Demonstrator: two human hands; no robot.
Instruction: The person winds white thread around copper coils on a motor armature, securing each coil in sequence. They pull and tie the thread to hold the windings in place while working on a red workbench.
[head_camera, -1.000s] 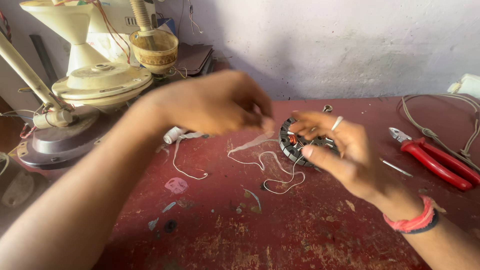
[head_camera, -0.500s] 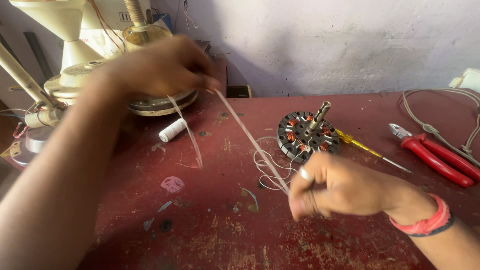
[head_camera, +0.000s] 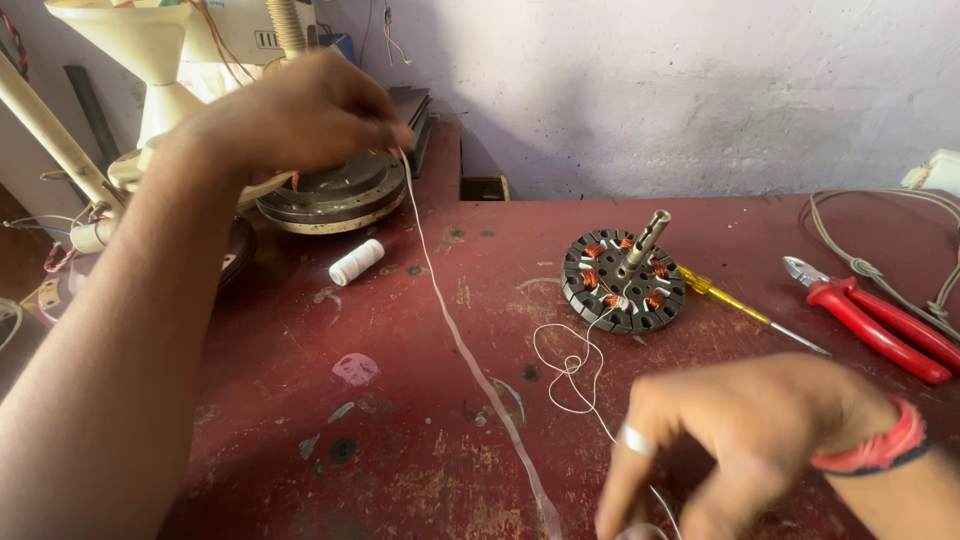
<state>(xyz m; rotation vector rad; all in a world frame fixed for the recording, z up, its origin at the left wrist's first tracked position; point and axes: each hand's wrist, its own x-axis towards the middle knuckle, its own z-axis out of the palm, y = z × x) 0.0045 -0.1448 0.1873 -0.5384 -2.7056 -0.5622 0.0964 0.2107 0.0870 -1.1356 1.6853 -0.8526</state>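
The left hand (head_camera: 300, 115) is raised over the table's (head_camera: 300, 330) far left corner, fingers pinched on a white strip (head_camera: 455, 330) drawn taut down to the right hand (head_camera: 740, 440) at the near edge, which seems to pinch its lower end, though blur hides the grip. The strip looks to be at the stretching-out step, with the wound stator (head_camera: 622, 280) lying free mid-table, thin thread (head_camera: 570, 370) trailing from it; next it likely needs even tension and careful feeding toward the stator.

**Where things sit on the bench**

The motor core (head_camera: 622, 281) lies at the bench's (head_camera: 300, 420) centre. A screwdriver (head_camera: 745, 310) lies just beside it at 4 o'clock, pliers (head_camera: 870, 320) farther out at 3, a cable (head_camera: 880, 270) behind them. The spool (head_camera: 357, 262) sits at 9 o'clock, the fan parts (head_camera: 330, 195) at 10. Loose thread (head_camera: 570, 375) lies at 7. A strip (head_camera: 470, 360) runs from the left hand (head_camera: 300, 115), at 10, to the right hand (head_camera: 740, 440), at 5.
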